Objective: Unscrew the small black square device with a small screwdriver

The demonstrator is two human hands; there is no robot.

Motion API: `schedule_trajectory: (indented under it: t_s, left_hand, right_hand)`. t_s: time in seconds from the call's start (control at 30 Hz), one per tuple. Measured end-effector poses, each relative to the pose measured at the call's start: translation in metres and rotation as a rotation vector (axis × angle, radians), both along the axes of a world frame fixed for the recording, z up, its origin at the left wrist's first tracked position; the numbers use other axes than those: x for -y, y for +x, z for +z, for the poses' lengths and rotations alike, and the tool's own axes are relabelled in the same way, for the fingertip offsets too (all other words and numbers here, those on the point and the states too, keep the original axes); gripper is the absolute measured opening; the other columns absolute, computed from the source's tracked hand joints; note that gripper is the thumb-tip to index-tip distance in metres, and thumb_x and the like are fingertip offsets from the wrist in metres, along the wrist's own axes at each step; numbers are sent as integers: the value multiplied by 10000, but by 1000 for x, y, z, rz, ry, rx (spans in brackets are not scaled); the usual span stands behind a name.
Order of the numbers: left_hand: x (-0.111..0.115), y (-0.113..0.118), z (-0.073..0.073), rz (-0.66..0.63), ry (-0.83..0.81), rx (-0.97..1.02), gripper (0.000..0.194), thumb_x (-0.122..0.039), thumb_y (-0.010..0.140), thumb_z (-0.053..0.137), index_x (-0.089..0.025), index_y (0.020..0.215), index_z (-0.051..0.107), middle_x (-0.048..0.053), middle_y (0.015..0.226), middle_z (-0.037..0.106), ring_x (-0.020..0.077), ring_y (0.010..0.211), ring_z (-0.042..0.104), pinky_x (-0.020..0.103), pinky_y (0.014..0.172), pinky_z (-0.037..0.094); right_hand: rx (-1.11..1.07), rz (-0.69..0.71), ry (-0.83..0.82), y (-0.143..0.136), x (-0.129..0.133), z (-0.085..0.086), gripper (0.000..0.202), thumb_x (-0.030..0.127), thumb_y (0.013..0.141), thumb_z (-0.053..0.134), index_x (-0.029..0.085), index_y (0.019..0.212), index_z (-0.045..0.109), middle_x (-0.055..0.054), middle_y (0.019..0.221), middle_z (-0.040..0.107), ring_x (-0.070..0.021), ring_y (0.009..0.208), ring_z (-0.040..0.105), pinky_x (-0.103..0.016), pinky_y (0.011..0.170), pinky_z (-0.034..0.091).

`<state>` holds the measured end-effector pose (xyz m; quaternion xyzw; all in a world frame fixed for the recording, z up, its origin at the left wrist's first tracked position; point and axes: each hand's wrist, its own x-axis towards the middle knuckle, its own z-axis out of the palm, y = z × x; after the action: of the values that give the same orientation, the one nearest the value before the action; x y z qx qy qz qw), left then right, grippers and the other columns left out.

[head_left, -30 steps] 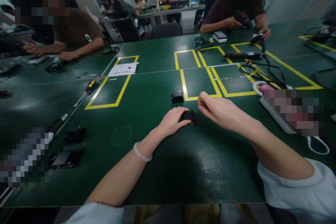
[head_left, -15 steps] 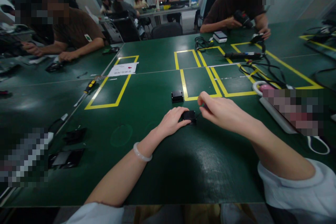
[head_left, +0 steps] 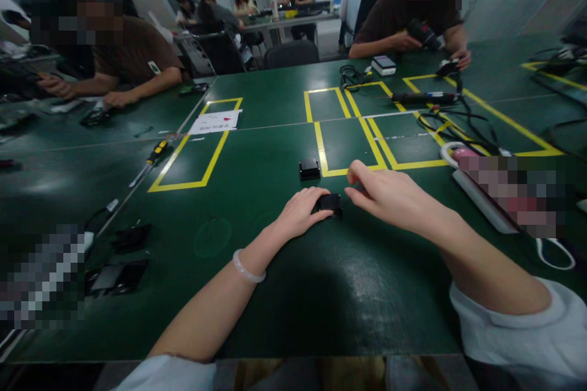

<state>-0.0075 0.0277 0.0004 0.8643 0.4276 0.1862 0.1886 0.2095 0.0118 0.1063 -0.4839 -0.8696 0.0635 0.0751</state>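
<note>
Green tabletop [head_left: 284,305], smooth and glossy, marked with yellow tape outlines [head_left: 178,186]. Two co-workers [head_left: 140,49] in brown at the far edge, heads pixelated; background dim and soft. Black block [head_left: 332,202] sits roughly mid-table between near and far edges. Gripped by my left hand [head_left: 303,212], thumb on its near side, fingers on the far side. Its left end is hidden, details lost in the black. Right hand [head_left: 380,190] just off the block's right end, fingers curled, thumb near index; can't tell if it's pinching anything. Second black block [head_left: 309,167], boxy, just beyond the first toward the far edge. Pale, shiny bracelet [head_left: 249,267] on my left wrist. Screwdriver [head_left: 158,151] with yellow-black handle off to the left; flat black parts [head_left: 110,278] closer to the near edge, can't identify. Item on the right [head_left: 509,192] is pixelated, white loop strap [head_left: 557,264] showing.
</note>
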Motion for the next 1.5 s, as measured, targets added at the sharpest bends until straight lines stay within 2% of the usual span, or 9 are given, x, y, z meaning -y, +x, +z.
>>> schedule_trajectory:
  t_s: [0.07,0.17,0.37,0.47,0.63,0.87,1.1,1.3,1.5]
  left_hand:
    - [0,0,-1,2,3,-4,370,-439,898,551,-215,1187,500,60,1131,595,241,1028,557,385,899,456]
    - [0,0,-1,-1,2,-7,369,-442,899,546,-215,1187,499,61,1128,596,243,1024,558,386,893,458]
    - [0,1,1,0,0,-6,358,-440,898,548,-213,1172,506,62,1119,597,242,1019,562,386,896,458]
    - [0,1,0,5,-1,-8,367,-446,898,543,-217,1182,502,63,1122,596,246,1026,562,390,902,457]
    - [0,1,0,2,0,-4,375,-443,898,545,-219,1194,499,59,1115,598,242,1020,562,391,904,455]
    - [1,1,2,5,-9,-2,359,-443,895,550,-219,1173,507,59,1122,599,242,1028,563,389,899,460]
    - [0,1,0,0,1,5,382,-447,890,560,-219,1192,504,58,1131,603,239,1034,566,391,915,452]
    - [0,0,1,1,-1,10,361,-441,895,553,-216,1174,504,58,1141,599,240,1038,562,389,917,451]
    - [0,1,1,2,-7,7,376,-445,895,550,-222,1195,505,60,1129,602,242,1029,565,393,911,453]
  right_hand:
    - [37,-27,8,-2,0,0,214,412,946,377,216,965,459,-16,754,618,-178,641,560,-260,526,240]
    - [66,-48,17,-3,-2,-2,199,388,951,382,213,942,478,-19,735,620,-181,630,557,-262,519,227]
    - [-79,7,36,0,-6,-7,148,351,927,447,213,905,493,-5,747,625,-153,642,540,-249,530,250]
    - [-80,1,46,-2,-5,-8,161,367,915,473,217,879,515,0,726,628,-146,620,533,-248,527,239]
    - [37,-43,53,-6,-3,-6,279,432,949,371,201,927,527,-37,714,637,-181,625,563,-260,513,217]
    - [-16,42,42,-3,-1,-5,201,301,946,328,185,1059,446,-40,805,645,-172,643,583,-256,522,264]
    - [42,-1,50,-4,-1,-5,227,390,957,337,205,990,465,-29,751,644,-186,631,589,-265,517,228]
    - [-27,58,20,-2,-1,-7,180,301,945,339,193,1047,441,-36,803,646,-170,652,590,-253,523,252]
    - [13,12,23,-5,1,-5,217,376,958,338,201,994,461,-37,772,649,-183,645,594,-258,519,236]
